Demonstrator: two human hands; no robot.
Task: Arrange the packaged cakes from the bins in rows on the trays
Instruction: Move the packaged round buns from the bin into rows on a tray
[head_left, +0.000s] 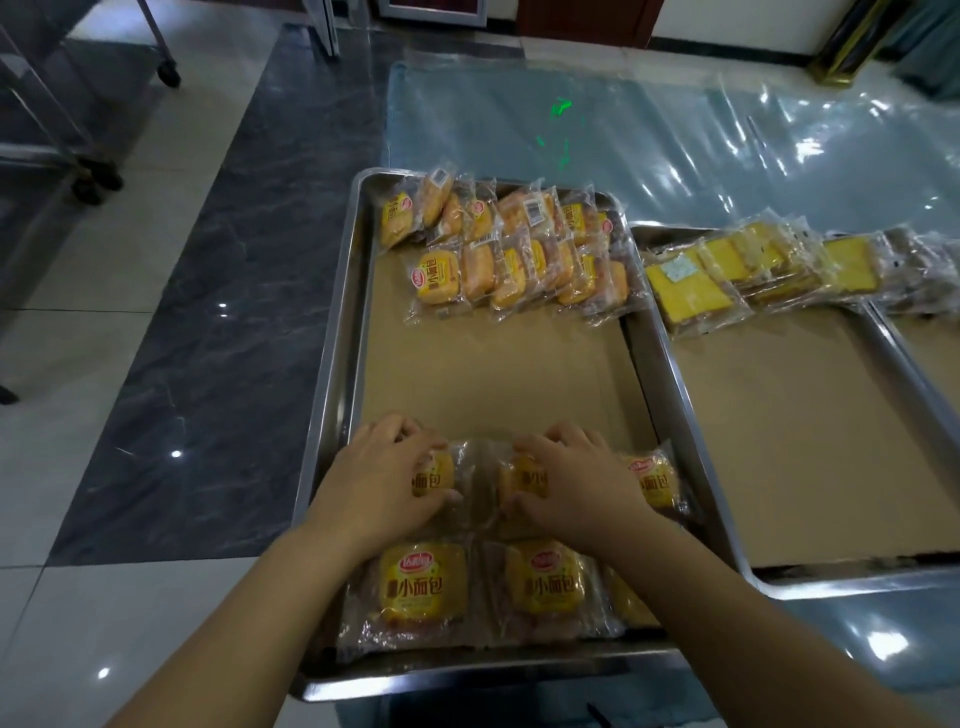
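Steel tray (332, 364) — left grip (384, 480) holds one packaged cake (435, 479), right grip (576, 480) another.

packaged cakes (423, 582): yellow, flat, in rows | tray (345, 364): steel, cardboard-lined

light: dim, cool, overhead
glare: plastic sheet (779, 135) at 1 o'clock; floor (156, 364) spots at 9 o'clock
focus: soft overall
edges: wide-angle bending

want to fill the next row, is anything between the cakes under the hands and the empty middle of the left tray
Nothing visible. Both the left hand and right hand hold their cakes, and beyond them lies only bare cardboard liner.
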